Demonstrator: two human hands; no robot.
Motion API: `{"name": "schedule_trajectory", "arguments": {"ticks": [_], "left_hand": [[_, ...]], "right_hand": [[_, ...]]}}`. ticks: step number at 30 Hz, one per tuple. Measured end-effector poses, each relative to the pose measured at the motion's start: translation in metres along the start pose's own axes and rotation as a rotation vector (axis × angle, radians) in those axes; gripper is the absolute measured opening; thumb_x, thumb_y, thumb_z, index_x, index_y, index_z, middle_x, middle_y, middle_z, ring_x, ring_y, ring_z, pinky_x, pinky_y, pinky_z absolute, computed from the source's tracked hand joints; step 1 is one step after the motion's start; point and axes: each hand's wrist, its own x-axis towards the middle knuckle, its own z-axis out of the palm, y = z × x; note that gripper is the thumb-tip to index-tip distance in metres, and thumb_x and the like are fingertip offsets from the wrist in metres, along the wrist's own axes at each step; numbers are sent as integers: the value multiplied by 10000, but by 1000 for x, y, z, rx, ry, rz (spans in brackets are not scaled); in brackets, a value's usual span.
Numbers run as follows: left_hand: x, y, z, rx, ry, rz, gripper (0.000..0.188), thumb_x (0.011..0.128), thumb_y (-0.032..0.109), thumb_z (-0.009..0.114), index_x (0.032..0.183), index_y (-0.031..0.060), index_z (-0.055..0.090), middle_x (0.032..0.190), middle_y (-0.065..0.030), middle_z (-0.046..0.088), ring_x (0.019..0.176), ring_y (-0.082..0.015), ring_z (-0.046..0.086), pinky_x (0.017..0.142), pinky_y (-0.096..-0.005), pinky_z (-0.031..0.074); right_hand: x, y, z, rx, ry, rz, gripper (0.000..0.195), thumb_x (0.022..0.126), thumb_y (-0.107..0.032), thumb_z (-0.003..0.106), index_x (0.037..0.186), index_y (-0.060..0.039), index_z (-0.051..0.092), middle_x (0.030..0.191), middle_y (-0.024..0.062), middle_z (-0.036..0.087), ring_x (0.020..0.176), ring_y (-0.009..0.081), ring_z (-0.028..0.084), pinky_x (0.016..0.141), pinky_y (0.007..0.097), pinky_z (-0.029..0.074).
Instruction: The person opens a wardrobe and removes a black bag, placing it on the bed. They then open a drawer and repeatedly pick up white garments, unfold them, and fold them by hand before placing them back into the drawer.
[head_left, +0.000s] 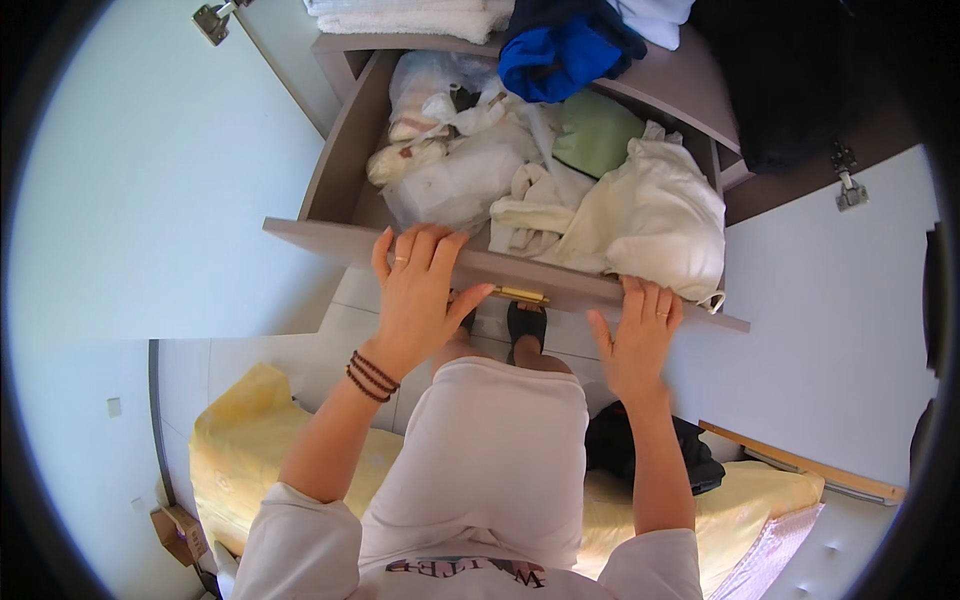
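A wooden drawer (577, 289) is pulled out in front of me, a brass-coloured handle (521, 294) on its front. My left hand (420, 292) hooks its fingers over the top edge of the drawer front, left of the handle. Over the same edge, farther right, curl the fingers of my right hand (641, 330). Inside lie clear plastic bags (465, 176) with pale contents, a folded cream cloth (532, 210), a green cloth item (600, 131) and a full cream fabric bag (667, 202) at the right.
Cabinet doors stand open at left (165, 187) and right (832, 300). White towels (409, 16) and a blue garment (562, 56) lie on the shelf above, the garment overhanging the drawer. Behind me are a bed with a yellow cover (300, 442) and a black bag (690, 450).
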Motion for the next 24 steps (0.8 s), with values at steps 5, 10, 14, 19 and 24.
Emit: {"name": "schedule_trajectory", "arguments": {"ticks": [5,10,14,19,24], "left_hand": [[18,-2,-8,-33,-70,-37,392,848,362,650,1093,73,553,1021,-75,531,1047,-270,457,1020,-475,202],[29,-14,-20,-56,-103,-35,345,855,359,644,1040,77,568,967,-68,527,1001,-268,455,998,-465,212],[33,-13,-29,-88,-164,-56,329,850,344,648,1033,83,568,968,-66,524,996,-266,456,993,-462,214],[36,-15,-27,-57,-165,-40,333,838,340,655,1033,86,561,967,-66,522,1014,-274,462,1003,-487,219],[34,-11,-35,-51,-185,-39,344,842,340,650,1052,84,556,984,-67,526,1024,-279,462,1015,-486,213]], "right_hand": [[15,-1,-15,71,-97,5,546,884,-430,559,1219,-9,465,1148,151,504,1098,334,426,1012,517,258],[41,5,-39,370,15,259,480,879,-339,605,1211,-13,490,1141,154,518,1098,340,439,998,491,288],[82,71,-49,267,138,699,522,839,-324,677,1216,-7,503,1178,202,535,1107,329,483,958,433,374],[88,133,-18,412,-110,1076,762,686,-387,805,1199,76,486,1145,262,587,1035,332,603,880,382,485],[88,145,-13,578,-237,1131,824,604,-410,843,1155,101,506,1121,261,609,994,330,635,810,351,525]]}}
